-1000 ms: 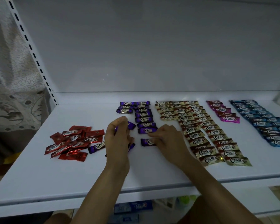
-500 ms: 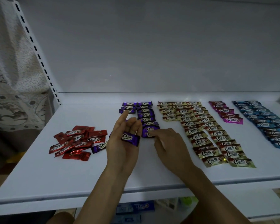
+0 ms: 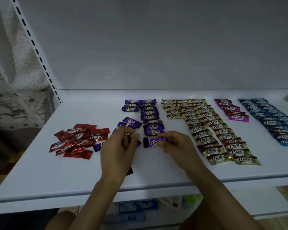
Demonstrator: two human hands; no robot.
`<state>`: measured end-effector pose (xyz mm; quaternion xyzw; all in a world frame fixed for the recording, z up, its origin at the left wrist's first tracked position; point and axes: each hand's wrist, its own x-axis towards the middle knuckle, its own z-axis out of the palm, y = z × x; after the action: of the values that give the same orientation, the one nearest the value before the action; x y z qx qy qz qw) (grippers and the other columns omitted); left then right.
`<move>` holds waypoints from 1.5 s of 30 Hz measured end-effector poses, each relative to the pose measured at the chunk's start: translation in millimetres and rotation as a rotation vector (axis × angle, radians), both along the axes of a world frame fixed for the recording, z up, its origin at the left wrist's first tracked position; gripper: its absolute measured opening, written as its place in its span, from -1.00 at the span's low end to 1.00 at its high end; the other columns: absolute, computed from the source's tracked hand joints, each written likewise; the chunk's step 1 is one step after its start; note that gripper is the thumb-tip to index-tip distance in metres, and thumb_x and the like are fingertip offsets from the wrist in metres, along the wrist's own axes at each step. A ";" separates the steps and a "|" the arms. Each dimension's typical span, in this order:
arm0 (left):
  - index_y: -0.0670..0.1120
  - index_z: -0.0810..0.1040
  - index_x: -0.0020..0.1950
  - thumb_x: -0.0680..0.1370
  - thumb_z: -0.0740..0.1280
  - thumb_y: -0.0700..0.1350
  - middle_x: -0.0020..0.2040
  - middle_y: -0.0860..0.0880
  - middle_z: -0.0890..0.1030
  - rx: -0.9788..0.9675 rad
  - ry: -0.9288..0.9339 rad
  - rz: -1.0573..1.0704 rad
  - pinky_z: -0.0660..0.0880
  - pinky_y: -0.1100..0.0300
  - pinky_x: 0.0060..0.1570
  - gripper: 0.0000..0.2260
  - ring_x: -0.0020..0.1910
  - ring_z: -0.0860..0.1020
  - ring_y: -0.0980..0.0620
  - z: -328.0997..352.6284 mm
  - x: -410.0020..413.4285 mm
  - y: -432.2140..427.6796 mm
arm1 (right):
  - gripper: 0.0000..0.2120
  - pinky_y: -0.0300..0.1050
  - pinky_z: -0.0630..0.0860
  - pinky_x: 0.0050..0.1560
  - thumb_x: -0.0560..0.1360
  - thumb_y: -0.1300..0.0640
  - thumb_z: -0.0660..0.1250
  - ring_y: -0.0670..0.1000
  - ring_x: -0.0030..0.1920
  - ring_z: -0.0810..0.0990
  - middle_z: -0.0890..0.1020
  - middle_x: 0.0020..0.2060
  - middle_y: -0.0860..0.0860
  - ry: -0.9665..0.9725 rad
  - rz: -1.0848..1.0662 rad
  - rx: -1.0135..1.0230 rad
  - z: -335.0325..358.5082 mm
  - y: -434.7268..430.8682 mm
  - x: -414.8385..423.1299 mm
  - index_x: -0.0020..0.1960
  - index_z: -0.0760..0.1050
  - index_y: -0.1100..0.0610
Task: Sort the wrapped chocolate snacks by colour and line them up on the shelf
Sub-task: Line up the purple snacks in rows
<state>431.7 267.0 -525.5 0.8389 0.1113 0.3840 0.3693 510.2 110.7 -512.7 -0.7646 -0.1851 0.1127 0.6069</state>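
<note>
Fingertips of the right hand (image 3: 178, 146) pinch a purple snack (image 3: 150, 142) by its right end, on the shelf (image 3: 40, 176) or just above it. Beside it, the left hand (image 3: 118, 151) curls round a purple bundle (image 3: 117, 128), with wrapper ends poking out above the fingers and below the palm. Just beyond the right hand runs the purple column (image 3: 150, 113). Left of the left hand lies a red heap (image 3: 80, 140). Right of the right hand lie gold rows (image 3: 214, 130), a pink row (image 3: 231, 111), then blue rows (image 3: 273, 120).

2 bare hands, 2 bare forearms
The left hand (image 3: 118, 151) and right hand (image 3: 178, 146) have slim fingers (image 3: 163, 135); the forearms (image 3: 93, 196) are uncovered, wrist to the picture's lower edge, dim in low light.
</note>
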 end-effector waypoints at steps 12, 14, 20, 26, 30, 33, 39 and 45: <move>-0.05 0.47 0.37 0.37 0.20 0.46 0.34 -0.07 0.46 0.448 0.345 -0.093 0.37 0.01 0.24 -0.24 0.33 0.39 -0.10 -3.8 -32.1 29.2 | -0.78 -0.14 0.42 -0.21 0.43 0.00 0.42 -0.03 -0.16 0.49 0.50 -0.13 -0.04 -0.579 -0.205 -0.601 -9.2 11.0 20.0 0.03 0.50 0.03; -0.03 0.35 0.47 0.38 0.09 0.51 0.49 -0.07 0.30 0.484 0.472 -0.109 0.21 -0.08 0.40 -0.16 0.50 0.20 -0.13 -9.0 -38.4 22.2 | -0.81 -0.17 0.40 -0.26 0.46 0.05 0.38 -0.03 -0.15 0.50 0.51 -0.10 -0.02 -0.582 -0.194 -0.512 -4.1 18.0 18.2 0.04 0.50 0.05; -0.09 0.37 0.45 0.54 0.29 0.17 0.47 -0.12 0.33 0.362 0.452 -0.140 0.29 -0.07 0.41 -0.44 0.46 0.29 -0.12 -19.9 -40.3 13.8 | -0.77 -0.13 0.48 0.05 0.58 0.23 0.19 0.01 0.09 0.53 0.59 0.09 0.03 -0.603 0.021 -0.535 16.0 63.4 34.9 0.18 0.53 0.13; 0.09 0.06 0.56 0.53 0.03 0.36 0.58 -0.01 -0.02 0.485 0.558 -0.022 -0.21 0.08 0.45 -0.33 0.55 -0.19 -0.05 -18.6 -30.6 17.6 | -0.69 -0.05 0.39 0.24 0.59 0.12 0.19 0.06 0.25 0.47 0.54 0.26 0.07 -0.658 0.217 -0.666 18.4 106.7 48.6 0.31 0.46 0.11; 0.10 -0.09 0.57 0.52 0.00 0.38 0.57 0.04 0.04 0.490 0.578 0.023 -0.07 0.11 0.48 -0.29 0.53 0.00 0.03 -23.7 -23.9 19.5 | -0.68 -0.01 0.44 0.20 0.61 0.13 0.13 0.09 0.21 0.50 0.53 0.26 0.10 -0.570 0.300 -0.796 17.4 117.8 57.8 0.32 0.44 0.14; 0.02 -0.11 0.58 0.48 0.12 0.39 0.55 0.02 0.08 0.444 0.518 0.027 0.02 0.16 0.46 -0.18 0.51 0.06 0.03 -23.7 -16.7 24.1 | -0.70 -0.05 0.48 0.14 0.60 0.19 0.11 0.05 0.10 0.55 0.58 0.17 0.09 -0.500 0.387 -0.778 15.9 118.7 55.5 0.24 0.53 0.16; -0.11 -0.25 0.55 0.45 0.15 0.40 0.58 -0.10 -0.14 0.426 0.514 -0.046 -0.21 0.14 0.48 -0.05 0.55 -0.22 -0.04 -20.8 13.4 28.1 | -0.73 -0.28 0.42 -0.21 0.54 0.31 0.10 -0.04 -0.16 0.53 0.60 -0.12 0.03 -0.291 0.399 -0.562 23.4 115.3 50.8 0.04 0.58 0.22; -0.03 -0.10 0.58 0.50 0.08 0.39 0.58 -0.07 0.04 0.459 0.601 -0.022 -0.02 -0.01 0.48 -0.18 0.56 -0.04 -0.09 -24.6 30.9 32.2 | -0.66 -0.07 0.57 0.11 0.56 0.31 0.12 0.07 0.15 0.55 0.50 0.20 0.10 0.155 0.304 -0.319 29.1 108.7 53.3 0.29 0.44 0.15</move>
<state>462.6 299.2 -550.2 0.9762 0.1170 0.1317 0.1266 563.5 219.4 -483.6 -0.8034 -0.2305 0.2890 0.4667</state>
